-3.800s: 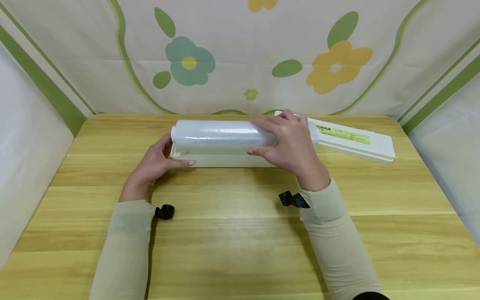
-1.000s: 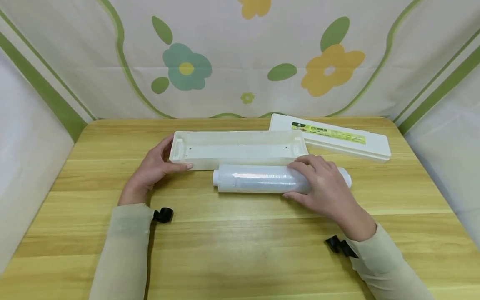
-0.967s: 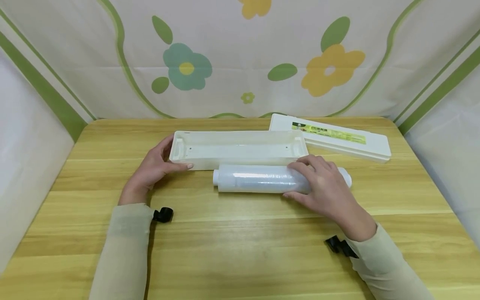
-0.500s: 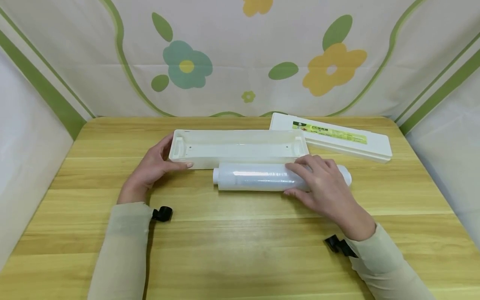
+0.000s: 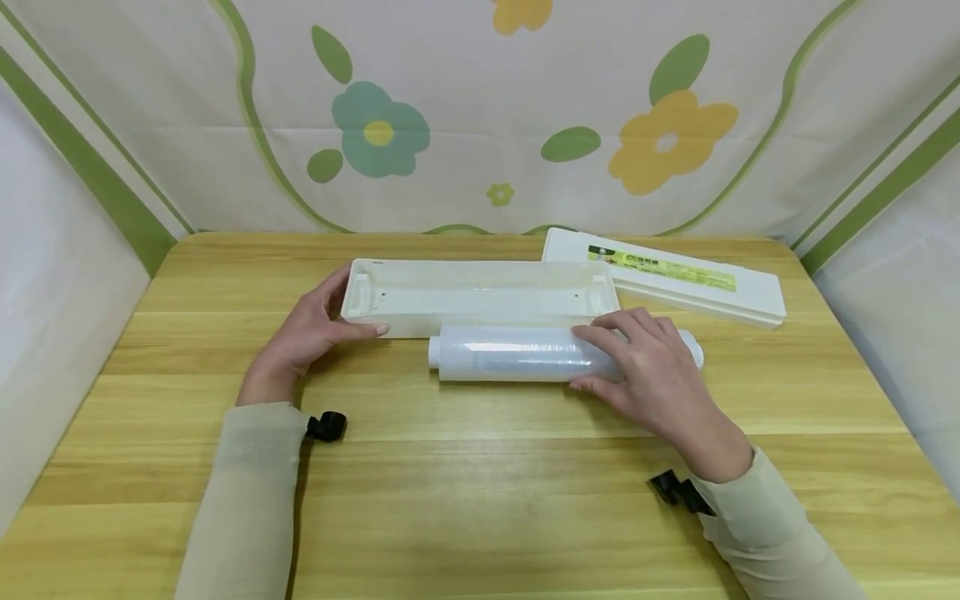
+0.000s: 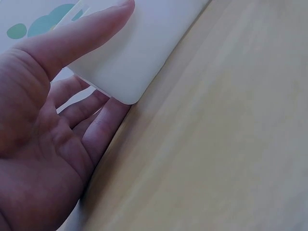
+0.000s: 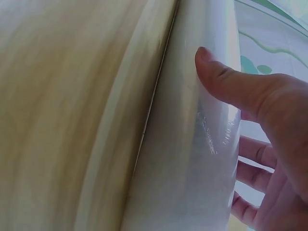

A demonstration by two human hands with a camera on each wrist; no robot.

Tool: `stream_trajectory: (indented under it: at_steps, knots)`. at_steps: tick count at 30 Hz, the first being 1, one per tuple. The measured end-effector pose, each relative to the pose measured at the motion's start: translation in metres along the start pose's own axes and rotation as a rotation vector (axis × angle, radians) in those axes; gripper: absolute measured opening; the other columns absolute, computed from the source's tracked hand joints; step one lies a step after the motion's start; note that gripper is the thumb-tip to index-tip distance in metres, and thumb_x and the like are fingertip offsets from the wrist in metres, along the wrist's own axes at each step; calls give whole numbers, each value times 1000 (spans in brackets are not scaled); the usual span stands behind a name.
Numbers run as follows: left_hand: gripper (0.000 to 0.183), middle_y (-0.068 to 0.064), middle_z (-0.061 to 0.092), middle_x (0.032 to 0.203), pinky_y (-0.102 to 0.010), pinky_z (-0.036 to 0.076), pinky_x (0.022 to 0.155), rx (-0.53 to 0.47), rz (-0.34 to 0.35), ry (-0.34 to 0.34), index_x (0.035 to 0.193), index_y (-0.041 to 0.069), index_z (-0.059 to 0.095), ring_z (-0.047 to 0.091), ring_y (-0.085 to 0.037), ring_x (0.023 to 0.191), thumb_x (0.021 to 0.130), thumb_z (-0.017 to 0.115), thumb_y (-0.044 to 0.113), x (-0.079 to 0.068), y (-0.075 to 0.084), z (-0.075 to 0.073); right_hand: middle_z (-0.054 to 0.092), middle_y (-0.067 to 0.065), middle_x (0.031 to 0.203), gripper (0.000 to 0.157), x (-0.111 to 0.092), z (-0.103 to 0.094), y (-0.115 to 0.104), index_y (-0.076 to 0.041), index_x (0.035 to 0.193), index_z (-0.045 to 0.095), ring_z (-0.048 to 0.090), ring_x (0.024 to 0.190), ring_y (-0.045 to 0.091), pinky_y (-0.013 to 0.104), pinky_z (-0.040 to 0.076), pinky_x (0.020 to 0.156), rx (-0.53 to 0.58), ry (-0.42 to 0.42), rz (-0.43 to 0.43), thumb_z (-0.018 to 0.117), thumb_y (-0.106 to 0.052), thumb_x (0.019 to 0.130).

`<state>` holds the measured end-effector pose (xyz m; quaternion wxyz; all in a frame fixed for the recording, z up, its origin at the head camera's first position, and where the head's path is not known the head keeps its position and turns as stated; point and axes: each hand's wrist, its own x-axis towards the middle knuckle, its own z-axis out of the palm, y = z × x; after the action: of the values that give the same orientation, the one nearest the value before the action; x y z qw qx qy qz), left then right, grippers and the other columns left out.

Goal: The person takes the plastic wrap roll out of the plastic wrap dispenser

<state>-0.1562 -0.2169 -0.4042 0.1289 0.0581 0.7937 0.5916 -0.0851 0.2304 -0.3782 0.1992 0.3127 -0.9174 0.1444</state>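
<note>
A long cream-white plastic box (image 5: pixel 480 300) lies uncovered near the back of the table, its inside bare. My left hand (image 5: pixel 311 329) grips the box's left end, thumb on the front wall and fingers behind the end; the left wrist view shows the thumb lying along the box wall (image 6: pixel 130 62). In front of the box a roll of plastic wrap (image 5: pixel 517 354) with white core ends lies on the table. My right hand (image 5: pixel 648 367) holds the roll toward its right end. In the right wrist view the thumb (image 7: pixel 236 84) is on one side of the roll, the fingers on the other.
A white lid (image 5: pixel 671 275) with a yellow-green label lies slantwise behind the box's right end. The wooden table (image 5: pixel 465 492) ends at the back against a flowered cloth (image 5: pixel 465 108). Black wrist cameras (image 5: pixel 327 427) sit on both wrists.
Since the oldest frame, my right hand has brought the roll out of the box, down to the table in front and rightward. Over the last second both hands stay practically still.
</note>
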Motion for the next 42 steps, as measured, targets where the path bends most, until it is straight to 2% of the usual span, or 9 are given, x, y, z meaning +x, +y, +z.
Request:
stream_trajectory:
  at_steps: [12, 22, 28, 30, 33, 35, 37, 40, 42]
  knots:
    - [109, -4, 50, 162, -16, 46, 104, 14, -25, 25, 170, 33, 31, 50, -20, 140, 84, 94, 13, -1, 1, 1, 72, 11, 122, 66, -1, -3, -3, -11, 128, 74, 63, 114, 35, 54, 47, 90, -32, -41, 31, 98, -40, 74]
    - [108, -4, 48, 163, -24, 42, 112, 34, -40, 37, 170, 30, 31, 48, -20, 141, 84, 94, 13, -6, 2, -3, 72, 12, 124, 63, 1, -3, -6, -11, 131, 74, 64, 115, 34, 55, 49, 91, -34, -67, 29, 94, -37, 77]
    - [106, -7, 47, 162, -19, 44, 105, 11, -34, 36, 170, 28, 32, 49, -22, 138, 85, 93, 12, -7, 0, -2, 73, 11, 123, 64, 1, -3, -6, -12, 131, 74, 65, 116, 34, 54, 49, 90, -31, -65, 27, 95, -37, 76]
    - [111, -7, 42, 167, -19, 47, 104, 1, -29, 26, 172, 29, 25, 46, -25, 143, 85, 93, 11, -7, -1, -3, 73, 12, 123, 63, 0, -3, -6, -12, 130, 75, 66, 116, 34, 54, 50, 90, -16, -50, 19, 96, -36, 76]
    - [122, -5, 26, 177, -34, 45, 118, -28, -47, -5, 174, 32, 10, 33, -29, 157, 86, 91, 10, -10, 0, -6, 74, 12, 121, 58, 1, -5, -5, -10, 128, 76, 67, 113, 34, 53, 51, 88, 23, 1, -5, 93, -37, 79]
    - [124, 0, 14, 181, -48, 35, 128, -27, -68, -17, 174, 35, 1, 21, -28, 165, 89, 89, 13, -12, 2, -10, 74, 12, 118, 52, 2, -6, -4, -8, 125, 77, 68, 110, 35, 53, 52, 87, 56, 55, -28, 89, -40, 86]
    - [116, 3, 10, 183, -60, 24, 131, -8, -86, -10, 174, 34, 1, 14, -29, 168, 95, 85, 23, -16, 6, -12, 75, 14, 117, 51, 4, -9, -2, -6, 125, 77, 68, 109, 37, 54, 53, 87, 76, 102, -45, 80, -47, 95]
    - [102, 5, 10, 183, -64, 20, 132, 42, -118, 35, 175, 32, 5, 15, -29, 168, 102, 74, 46, -18, 18, -11, 74, 19, 122, 67, 10, -16, 1, -3, 131, 73, 68, 114, 41, 60, 53, 92, 64, 117, -36, 65, -63, 102]
    - [96, 4, 9, 183, -65, 23, 131, 98, -139, 76, 175, 30, 7, 15, -30, 168, 103, 65, 59, -16, 30, -8, 72, 22, 132, 73, 16, -23, 1, -3, 141, 68, 66, 123, 45, 65, 51, 98, 29, 68, 2, 63, -64, 103]
